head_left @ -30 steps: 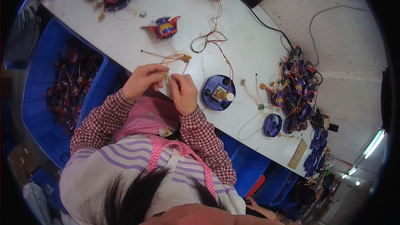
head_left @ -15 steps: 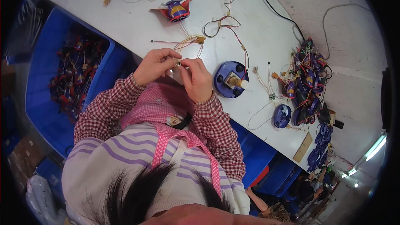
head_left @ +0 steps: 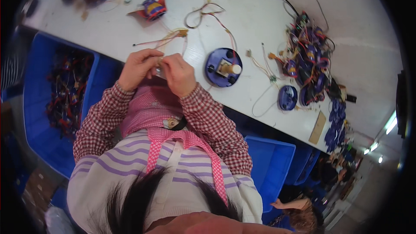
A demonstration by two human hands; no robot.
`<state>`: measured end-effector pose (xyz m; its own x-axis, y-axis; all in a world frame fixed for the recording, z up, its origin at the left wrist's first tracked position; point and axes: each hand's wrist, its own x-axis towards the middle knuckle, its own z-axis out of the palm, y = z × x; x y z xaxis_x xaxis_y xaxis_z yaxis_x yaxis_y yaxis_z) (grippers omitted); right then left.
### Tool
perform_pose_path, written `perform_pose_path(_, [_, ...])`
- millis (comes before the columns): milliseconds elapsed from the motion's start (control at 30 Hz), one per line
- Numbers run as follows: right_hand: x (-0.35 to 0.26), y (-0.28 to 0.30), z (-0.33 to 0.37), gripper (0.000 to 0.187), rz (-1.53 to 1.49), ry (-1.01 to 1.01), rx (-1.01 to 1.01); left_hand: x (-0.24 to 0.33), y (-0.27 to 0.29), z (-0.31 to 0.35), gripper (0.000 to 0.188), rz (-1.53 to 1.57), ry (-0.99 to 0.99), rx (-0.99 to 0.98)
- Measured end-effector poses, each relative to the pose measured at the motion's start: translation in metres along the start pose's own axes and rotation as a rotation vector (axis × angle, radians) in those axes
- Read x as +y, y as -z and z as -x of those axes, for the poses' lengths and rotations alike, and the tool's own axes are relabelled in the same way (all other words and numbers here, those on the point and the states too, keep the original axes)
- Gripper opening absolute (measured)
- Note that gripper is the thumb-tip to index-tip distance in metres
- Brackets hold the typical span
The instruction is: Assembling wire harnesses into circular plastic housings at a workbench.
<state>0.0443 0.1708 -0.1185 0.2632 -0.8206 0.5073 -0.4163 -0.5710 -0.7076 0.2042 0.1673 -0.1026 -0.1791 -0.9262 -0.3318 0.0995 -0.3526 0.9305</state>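
We find both hands together over the near edge of the table (head_left: 255, 15). The left hand (head_left: 141, 69) and the right hand (head_left: 178, 75) are pinched at the fingertips on a small part (head_left: 160, 60); it is mostly hidden, and we cannot tell its kind.

Just beyond the hands we note a brown board (head_left: 181, 32) with thin wires, and farther off a toy (head_left: 154, 9) with red wings. To the right of the right hand, apart from it, lies a round purple base (head_left: 212, 74) bearing a pale block and a white knob (head_left: 236, 68); a cable (head_left: 224, 29) runs to it.

Farther right we record a smaller disc (head_left: 287, 98) beside a heap of wired units (head_left: 310, 60), and a cardboard strip (head_left: 317, 127) near the table's edge. At the left stands a blue bin (head_left: 88, 93) holding more units.
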Motion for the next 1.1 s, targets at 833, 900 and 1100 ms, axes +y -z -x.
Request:
perform_pose_path(833, [0.012, 0.121, 0.018, 0.021, 0.35, -0.033, 0.131, -0.021, -0.131, -0.056, 0.101, -1.103, -0.784, -0.008])
perform_pose_path(900, [0.023, 0.138, -0.005, 0.018, 0.377, 0.03, 0.266, -0.021, -0.125, -0.052, 0.098, -1.066, -0.844, 0.003])
perform_pose_path(1100, [0.104, 0.173, -0.037, 0.024, 0.298, -0.346, 0.194, 0.005, -0.059, -0.037, 0.073, -0.824, -0.965, 0.409])
